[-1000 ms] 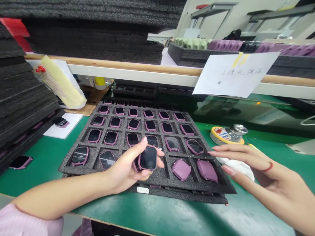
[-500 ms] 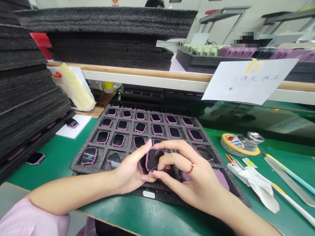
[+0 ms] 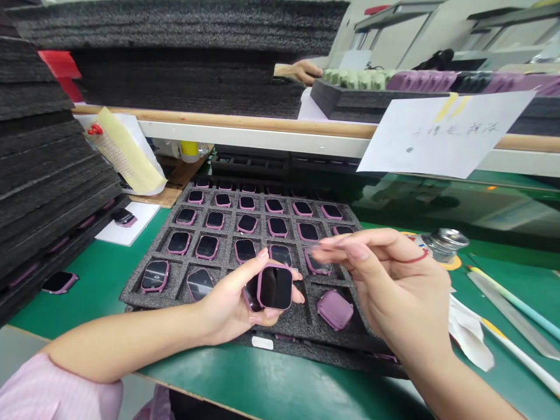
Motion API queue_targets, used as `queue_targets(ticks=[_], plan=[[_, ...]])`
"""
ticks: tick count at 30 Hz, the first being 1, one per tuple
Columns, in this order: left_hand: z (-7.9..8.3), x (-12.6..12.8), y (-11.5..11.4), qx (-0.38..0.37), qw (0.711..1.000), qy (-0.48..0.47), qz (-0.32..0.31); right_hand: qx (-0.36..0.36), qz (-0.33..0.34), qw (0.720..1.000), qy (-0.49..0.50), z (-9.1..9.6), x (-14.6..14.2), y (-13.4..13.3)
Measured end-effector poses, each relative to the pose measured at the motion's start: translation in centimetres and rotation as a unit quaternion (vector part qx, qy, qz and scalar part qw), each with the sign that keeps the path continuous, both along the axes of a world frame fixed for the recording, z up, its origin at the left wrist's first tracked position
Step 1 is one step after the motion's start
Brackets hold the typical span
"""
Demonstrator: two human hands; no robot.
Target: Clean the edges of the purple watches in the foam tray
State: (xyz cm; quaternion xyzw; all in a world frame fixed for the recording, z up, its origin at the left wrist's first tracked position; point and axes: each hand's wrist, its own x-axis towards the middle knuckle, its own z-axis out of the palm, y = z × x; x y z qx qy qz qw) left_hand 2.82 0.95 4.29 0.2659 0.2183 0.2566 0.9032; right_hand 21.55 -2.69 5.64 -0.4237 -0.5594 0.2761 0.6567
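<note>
My left hand [image 3: 238, 300] is closed around two smartwatch bodies with purple frames. The front smartwatch [image 3: 275, 287] faces up with its dark screen; the other [image 3: 252, 293] lies partly hidden behind it. My right hand [image 3: 389, 286] is raised over the right side of the foam tray [image 3: 172, 271], apart from the left, its fingers stretched out. Its fingertips are blurred, and nothing shows in them. Purple smartwatches sit in the tray's compartments, most with screens up. Below my right fingertips, one purple smartwatch [image 3: 335, 309] lies back up.
Foam tray stacks [image 3: 52, 157] rise at left, with more on the shelf [image 3: 245, 133]. A metal-topped jar [image 3: 445, 242], steel ruler [image 3: 511, 315] and white tissue [image 3: 470, 338] lie at right. Two smartwatches rest left of the tray. A co-worker's hand [image 3: 304, 72] shows behind the shelf.
My right hand has let go of the front smartwatch and moved right and up. The left hand keeps its hold. The purple back-up smartwatch is now uncovered. A co-worker's hand has appeared behind the shelf.
</note>
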Motion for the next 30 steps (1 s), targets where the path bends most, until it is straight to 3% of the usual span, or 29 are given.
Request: queue_targets(ticks=[5, 9, 13, 18, 23, 30], plan=[[0.2, -0.1, 0.0, 0.004, 1.0, 0.005, -0.001, 0.028, 0.01, 0.999, -0.046, 0.2, -0.3, 0.1], [0.2, -0.2, -0.1, 0.003, 1.0, 0.01, -0.004, 0.065, -0.019, 0.992, -0.106, -0.1, -0.2, 0.0], [0.1, -0.1, -0.1, 0.005, 1.0, 0.007, -0.008, 0.146, -0.057, 0.963, -0.221, -0.5, 0.4, -0.2], [-0.1, -0.1, -0.2, 0.011, 1.0, -0.001, -0.005, 0.219, -0.039, 0.92, -0.324, -0.1, 0.5, -0.7], [0.0, -0.2, -0.3, 0.012, 1.0, -0.01, -0.008, 0.219, -0.02, 0.916, -0.336, 0.8, 0.2, -1.1], [0.0, -0.3, -0.3, -0.004, 1.0, 0.004, -0.008, 0.175, 0.082, 0.895, -0.401, 0.3, 0.6, -2.6]])
